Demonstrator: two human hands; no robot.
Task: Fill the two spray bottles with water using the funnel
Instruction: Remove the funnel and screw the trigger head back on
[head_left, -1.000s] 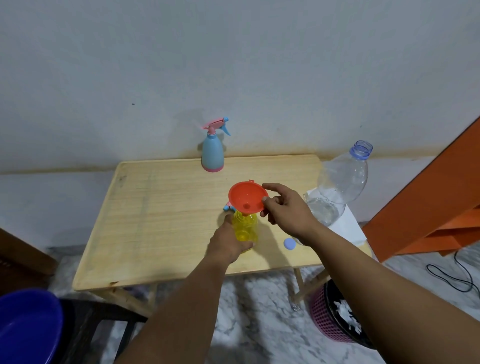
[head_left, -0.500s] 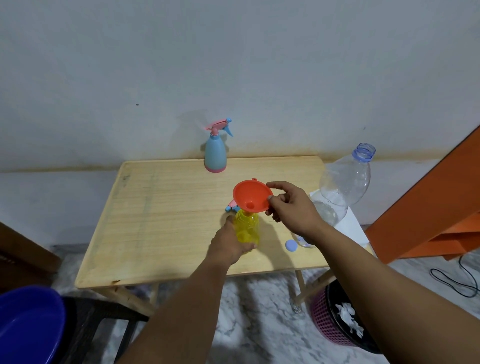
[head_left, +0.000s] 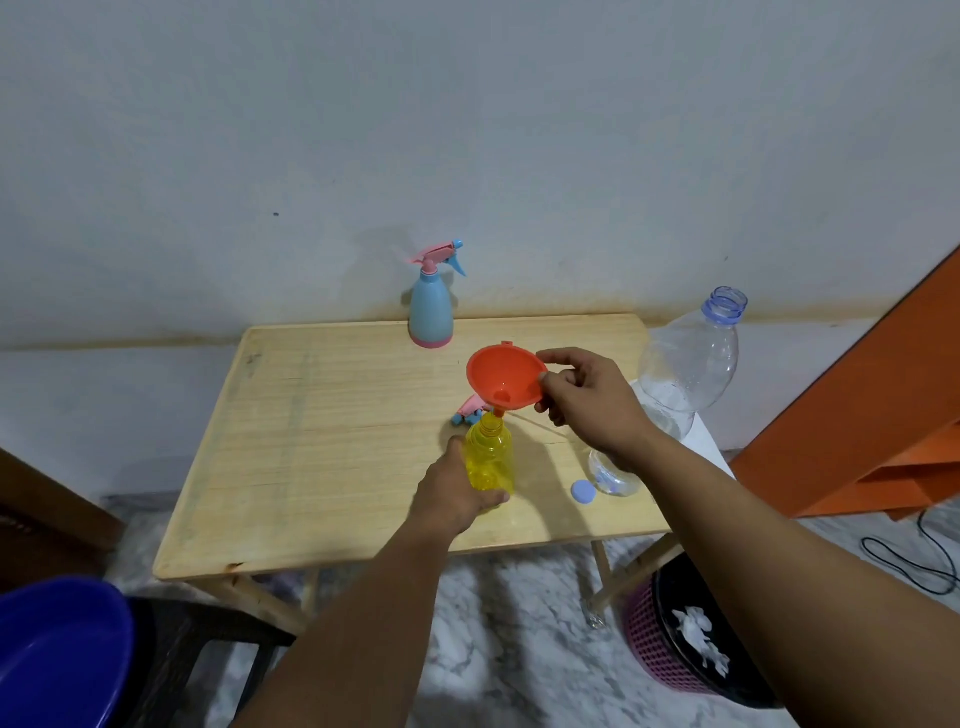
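Left hand (head_left: 453, 500) grips upright yellow spray bottle (head_left: 489, 457); right hand (head_left: 587, 402) pinches orange funnel (head_left: 506, 379) rim, spout just above bottle neck, tilted.

Bare table (head_left: 322, 457) lies left of the yellow bottle (head_left: 489, 457); right, cap (head_left: 583, 491) and clear bottle (head_left: 685, 374) crowd in.

A single wide-angle head view looks forward and steeply down over the person's forearms onto a wooden table (head_left: 332, 441) set against a pale wall (head_left: 467, 130). The table sits close, at arm's reach, with marble floor (head_left: 519, 639) visible beneath its near edge.
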